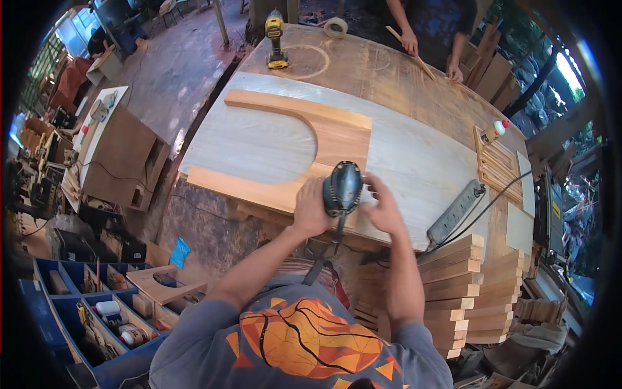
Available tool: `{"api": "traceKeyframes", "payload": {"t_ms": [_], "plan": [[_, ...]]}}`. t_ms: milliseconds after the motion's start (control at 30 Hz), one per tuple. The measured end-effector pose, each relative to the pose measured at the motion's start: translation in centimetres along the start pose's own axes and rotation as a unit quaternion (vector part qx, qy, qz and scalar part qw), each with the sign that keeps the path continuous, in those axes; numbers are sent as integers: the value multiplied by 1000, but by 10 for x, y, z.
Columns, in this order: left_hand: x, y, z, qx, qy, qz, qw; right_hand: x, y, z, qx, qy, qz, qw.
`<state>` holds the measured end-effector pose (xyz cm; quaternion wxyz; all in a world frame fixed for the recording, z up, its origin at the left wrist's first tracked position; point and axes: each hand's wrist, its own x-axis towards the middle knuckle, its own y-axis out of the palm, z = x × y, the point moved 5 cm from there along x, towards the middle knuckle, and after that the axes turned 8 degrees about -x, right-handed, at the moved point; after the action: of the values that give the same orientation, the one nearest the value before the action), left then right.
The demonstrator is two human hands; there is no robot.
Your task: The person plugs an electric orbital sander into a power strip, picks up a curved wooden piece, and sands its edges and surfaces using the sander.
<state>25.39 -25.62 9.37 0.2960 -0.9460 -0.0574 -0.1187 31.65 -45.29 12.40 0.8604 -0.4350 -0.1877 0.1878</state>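
A black and dark teal power tool, which looks like a palm sander (343, 188), is at the near right corner of a U-shaped wooden panel (340, 136). Its underside is hidden from above. My left hand (312, 207) is closed around the left side of the sander. Beside its right side, my right hand (383, 206) has its fingers apart and slightly curled; whether the fingertips touch the housing I cannot tell. The wooden panel lies flat on a pale board (259, 146), its rounded cutout facing left.
A yellow drill (275, 42) and a tape roll (335, 27) stand at the table's far side. Across it, another person's hands (409, 43) hold a thin wooden strip. A power strip (455, 212), a glue bottle (494, 131) and stacked wood pieces (457, 285) are on the right. A blue toolbox (61, 301) sits lower left.
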Motion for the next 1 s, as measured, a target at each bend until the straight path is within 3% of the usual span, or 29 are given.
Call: {"api": "traceKeyframes", "payload": {"t_ms": [67,100,167,200,267,367,400,433,467,500,633,733,800,1000], "plan": [[-2,6,0,26,13,-36,999,-9,-46,13,236,183,-64,952],[-4,8,-1,19,10,-29,999,-7,-49,32,232,192,-63,952],[-3,2,-2,20,4,-13,1000,14,-46,90,-27,97,-61,993],[0,-4,6,13,13,-2,1000,26,-43,111,-33,109,-69,991],[0,-13,24,-54,61,81,993,46,-24,130,-231,230,85,942],[-4,-128,60,79,117,163,976,54,-19,127,-252,275,87,924],[-16,-158,105,119,130,150,973,53,-17,129,-267,295,94,913],[-12,-193,136,149,63,199,967,55,-18,132,-259,312,89,910],[-12,-222,169,189,85,181,961,56,-18,131,-266,327,85,903],[-12,-249,169,219,113,126,961,56,-16,128,-260,321,85,907],[13,-250,195,169,116,151,967,61,-15,115,-247,294,79,920],[15,-240,187,137,153,112,972,67,-20,91,-258,278,90,921],[17,-239,184,150,144,110,972,75,-19,89,-279,220,119,927],[18,-240,183,144,113,150,972,75,-13,112,-323,255,72,909]]}}
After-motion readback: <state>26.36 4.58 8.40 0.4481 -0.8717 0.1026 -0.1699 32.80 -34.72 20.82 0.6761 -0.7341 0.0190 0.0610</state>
